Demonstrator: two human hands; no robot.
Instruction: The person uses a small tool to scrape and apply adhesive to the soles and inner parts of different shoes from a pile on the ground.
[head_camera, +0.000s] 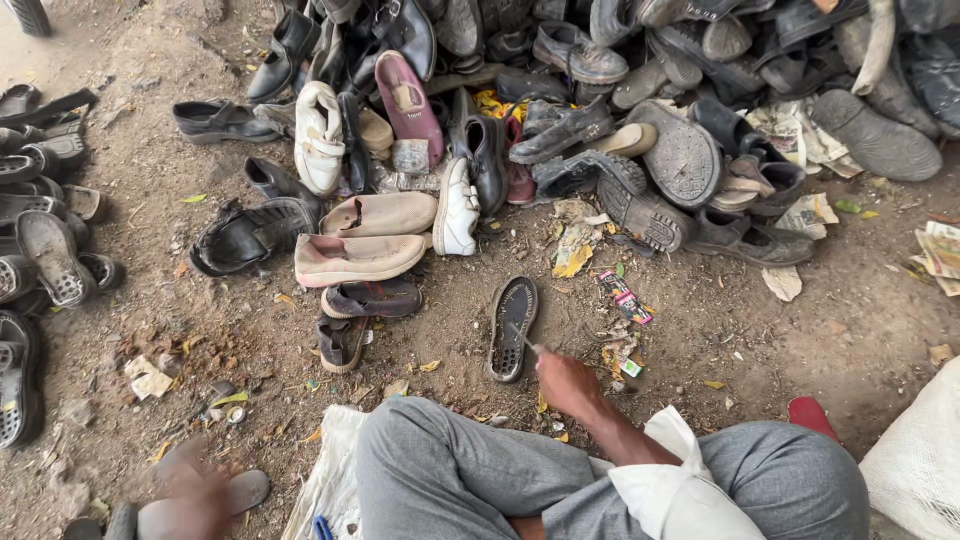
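Grey trousers (440, 470), creased at knees. White rolled-up sleeve (680, 490) just above trousers. Hands bare, no gloves.

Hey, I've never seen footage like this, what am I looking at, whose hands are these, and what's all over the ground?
This is one picture from a camera worn on a person's head, looking down. No machine is here, only two bare hands. The person sits on dirt ground, their grey-trousered legs at the bottom. The right hand reaches forward, gripping a thin tool whose tip touches a dark shoe sole lying flat. The left hand, blurred, rests on or grips a grey sole at lower left; which is unclear. Ahead is a heap of worn shoes, with more sandals at the left, plus paper scraps.
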